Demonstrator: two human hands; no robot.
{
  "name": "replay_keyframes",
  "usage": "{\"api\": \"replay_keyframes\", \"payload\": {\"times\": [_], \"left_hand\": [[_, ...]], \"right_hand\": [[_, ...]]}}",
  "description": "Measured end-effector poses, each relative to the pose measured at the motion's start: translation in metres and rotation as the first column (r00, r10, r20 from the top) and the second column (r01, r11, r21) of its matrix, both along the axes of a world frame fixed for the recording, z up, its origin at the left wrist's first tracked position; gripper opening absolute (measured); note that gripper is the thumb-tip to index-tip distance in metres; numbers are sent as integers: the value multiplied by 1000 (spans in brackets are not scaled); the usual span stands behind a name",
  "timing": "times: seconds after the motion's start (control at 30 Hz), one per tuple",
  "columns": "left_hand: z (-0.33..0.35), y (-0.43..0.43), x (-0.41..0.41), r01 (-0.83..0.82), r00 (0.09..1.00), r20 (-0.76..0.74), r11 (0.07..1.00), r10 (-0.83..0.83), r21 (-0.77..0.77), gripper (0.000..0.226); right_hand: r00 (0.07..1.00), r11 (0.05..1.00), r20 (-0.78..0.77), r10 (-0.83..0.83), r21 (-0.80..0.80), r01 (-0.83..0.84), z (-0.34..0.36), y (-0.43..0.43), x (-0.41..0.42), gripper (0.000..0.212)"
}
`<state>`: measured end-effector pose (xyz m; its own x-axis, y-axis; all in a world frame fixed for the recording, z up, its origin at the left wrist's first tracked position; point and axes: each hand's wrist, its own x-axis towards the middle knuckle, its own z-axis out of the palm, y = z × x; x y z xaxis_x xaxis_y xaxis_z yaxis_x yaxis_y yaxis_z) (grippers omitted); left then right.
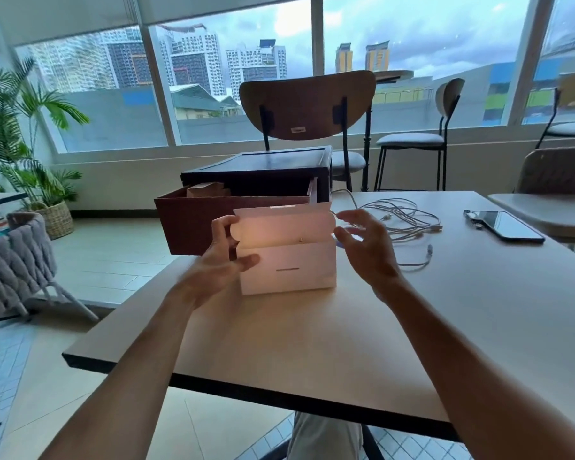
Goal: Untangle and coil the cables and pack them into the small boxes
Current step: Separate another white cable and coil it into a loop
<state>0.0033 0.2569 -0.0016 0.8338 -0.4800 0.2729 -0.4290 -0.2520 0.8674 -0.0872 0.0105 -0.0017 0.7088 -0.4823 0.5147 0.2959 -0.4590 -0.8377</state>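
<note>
nearest is the table (312,343), with both forearms reaching out over it. on it, straight ahead, stands 1 small white box (289,270), long side facing the person, its flap (283,224) raised so the top is open. i cannot see whether anything is inside.

the left hand (219,257) grips the box at its left end: the fingers curl round the left edge of the flap and the thumb lies across the front face. the right hand (367,250) hangs at the right end of the flap, fingers spread and relaxed, holding nothing. it is blurred, and i cannot tell whether its fingertips touch the card.

the cables (405,220) lie just behind and to the right of that hand, apart from the box, a loose white tangle that runs mostly left to right across the table, with 1 plug end trailing toward the near side. so the right hand is plainly the nearer one, and the tangle sits between it and the phone (508,227), which lies flat further right. my guess is the left will steady the box while the right reaches back for the tangle, which is neither sorted nor coiled yet.

behind the box a brown drawer (193,224) stands pulled out of a dark cabinet (263,167). beyond that is a chair (307,104).
</note>
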Motion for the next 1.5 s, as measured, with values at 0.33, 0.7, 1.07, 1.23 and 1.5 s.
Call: {"api": "replay_keyframes", "payload": {"times": [0.33,0.7,1.07,1.23,1.5], "left_hand": [[-13,-28,-8,-270,950,181,961,255,61,45],[-14,-26,-14,-417,891,138,899,433,-131,41],[-12,3,-10,-364,900,150,896,409,-255,40],[-19,8,-4,-428,855,217,878,471,-216,56],[-29,17,4,-291,914,296,957,278,2,86]], "right_hand": [[996,998,-72,47,-39,-50,-8,8,-3,42],[933,885,-22,360,323,-334,-13,7,-8,37],[955,947,-7,297,131,-293,-23,25,0,40],[954,948,-40,299,125,-292,-26,34,10,52],[933,906,-10,361,241,-348,-26,41,9,51]]}}
